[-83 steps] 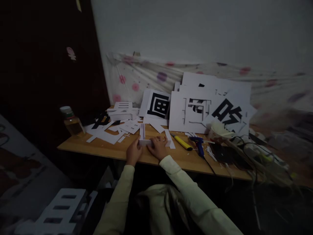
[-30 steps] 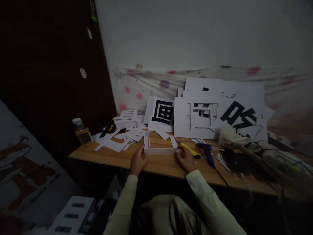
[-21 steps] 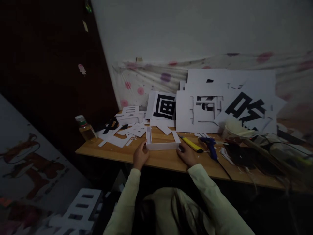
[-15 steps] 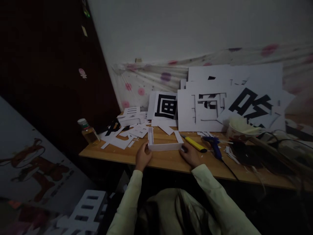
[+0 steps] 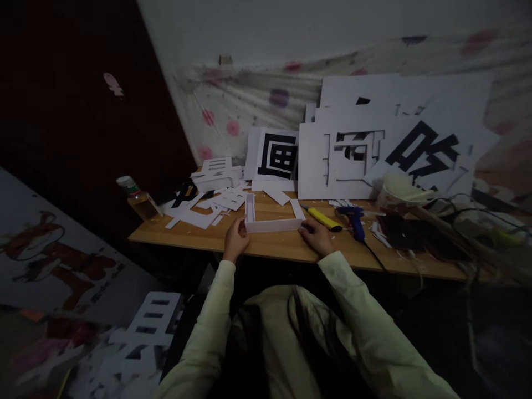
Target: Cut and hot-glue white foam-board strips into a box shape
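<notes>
A white U-shaped frame of foam board (image 5: 274, 225) stands near the front edge of the table, its gap facing away from me. My left hand (image 5: 236, 239) has its fingers closed at the frame's left front corner. At the right front corner, my right hand (image 5: 317, 238) holds it between bent fingers. Just beyond my right hand lies a yellow utility knife (image 5: 326, 219). A blue glue gun (image 5: 356, 221) rests to the right of the knife, its cord running over the table edge.
Cut white scraps (image 5: 201, 216) and a bottle of yellowish liquid (image 5: 141, 202) are on the left of the wooden table (image 5: 187, 237). White boards with black characters (image 5: 277, 156) lean at the back. A tub (image 5: 397, 198), cables and dark flat objects crowd the right. More white cutouts (image 5: 153, 318) lie below left.
My view has tilted downward, so the table and boards appear higher. Both hands stay at the corners of the foam-board frame, which keeps about the same place on the table.
</notes>
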Action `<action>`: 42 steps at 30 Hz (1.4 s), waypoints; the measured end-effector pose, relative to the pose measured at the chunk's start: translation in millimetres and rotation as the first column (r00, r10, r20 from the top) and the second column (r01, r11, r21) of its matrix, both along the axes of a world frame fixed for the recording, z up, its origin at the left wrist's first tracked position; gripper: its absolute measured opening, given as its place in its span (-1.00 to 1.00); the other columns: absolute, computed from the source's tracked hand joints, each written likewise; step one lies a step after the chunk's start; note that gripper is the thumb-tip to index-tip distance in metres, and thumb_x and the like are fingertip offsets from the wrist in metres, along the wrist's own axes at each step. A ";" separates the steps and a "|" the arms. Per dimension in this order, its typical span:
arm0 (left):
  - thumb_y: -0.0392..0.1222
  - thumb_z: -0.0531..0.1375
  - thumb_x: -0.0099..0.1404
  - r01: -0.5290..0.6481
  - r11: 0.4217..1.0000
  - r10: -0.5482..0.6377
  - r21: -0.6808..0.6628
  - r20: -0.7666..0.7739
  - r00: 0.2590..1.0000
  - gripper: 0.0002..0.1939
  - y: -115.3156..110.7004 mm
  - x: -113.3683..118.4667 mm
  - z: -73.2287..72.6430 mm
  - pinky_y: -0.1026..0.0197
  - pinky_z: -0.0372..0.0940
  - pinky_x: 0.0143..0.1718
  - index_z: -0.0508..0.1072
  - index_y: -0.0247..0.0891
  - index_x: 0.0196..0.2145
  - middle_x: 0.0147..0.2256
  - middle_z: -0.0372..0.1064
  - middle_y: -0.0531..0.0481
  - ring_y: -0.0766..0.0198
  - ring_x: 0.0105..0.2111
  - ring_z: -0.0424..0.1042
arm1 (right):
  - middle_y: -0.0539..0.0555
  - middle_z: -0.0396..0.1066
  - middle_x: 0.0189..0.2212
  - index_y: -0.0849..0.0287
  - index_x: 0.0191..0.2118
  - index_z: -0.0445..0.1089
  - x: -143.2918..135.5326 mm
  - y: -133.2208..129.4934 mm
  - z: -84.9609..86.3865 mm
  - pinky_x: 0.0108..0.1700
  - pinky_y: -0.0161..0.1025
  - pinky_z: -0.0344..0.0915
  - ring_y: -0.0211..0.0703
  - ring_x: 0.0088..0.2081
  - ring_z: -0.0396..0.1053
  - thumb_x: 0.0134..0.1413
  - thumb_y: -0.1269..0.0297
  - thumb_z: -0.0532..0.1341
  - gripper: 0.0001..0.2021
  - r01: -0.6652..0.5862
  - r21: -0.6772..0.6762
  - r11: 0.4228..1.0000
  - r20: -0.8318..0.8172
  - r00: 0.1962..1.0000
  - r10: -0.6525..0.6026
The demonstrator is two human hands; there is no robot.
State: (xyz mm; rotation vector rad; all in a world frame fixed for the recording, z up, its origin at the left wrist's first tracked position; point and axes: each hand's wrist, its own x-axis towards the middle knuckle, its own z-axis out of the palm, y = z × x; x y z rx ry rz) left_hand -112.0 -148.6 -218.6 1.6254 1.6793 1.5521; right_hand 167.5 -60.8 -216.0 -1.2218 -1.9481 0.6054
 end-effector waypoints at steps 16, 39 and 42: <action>-0.46 0.19 0.08 0.009 0.999 -0.011 0.047 0.043 0.999 -0.49 0.1 0.2 2.4 0.10 0.36 0.06 0.37 -0.24 0.01 0.01 0.45 -0.11 0.21 -0.05 0.49 | 0.09 0.55 -0.22 0.18 -0.15 0.49 -1.4 -0.2 0.5 -0.08 -0.07 0.40 -0.10 -0.20 0.48 0.09 0.27 0.30 -0.80 0.008 -0.011 1.000 -0.001 1.000 -0.008; -0.51 0.16 -0.02 0.067 0.994 -0.078 0.088 0.128 0.989 -0.43 5.7 -5.5 -5.4 0.07 0.37 0.06 0.38 -0.27 0.00 0.00 0.47 -0.14 0.17 -0.06 0.51 | 0.08 0.50 -0.19 0.22 -0.11 0.45 -1.9 -3.0 3.2 -0.05 -0.03 0.40 -0.13 -0.17 0.47 0.20 0.22 0.26 -0.78 0.003 -0.034 0.999 0.001 1.000 -0.003; -0.49 0.15 -0.02 0.069 0.993 -0.081 0.094 0.140 0.987 -0.43 6.0 -5.6 -6.0 0.06 0.37 0.06 0.38 -0.28 0.00 0.01 0.45 -0.16 0.16 -0.05 0.51 | 0.07 0.50 -0.20 0.23 -0.11 0.45 -1.8 -3.5 4.3 -0.06 -0.04 0.40 -0.14 -0.18 0.47 0.20 0.23 0.27 -0.79 0.002 -0.044 0.999 0.001 1.000 -0.002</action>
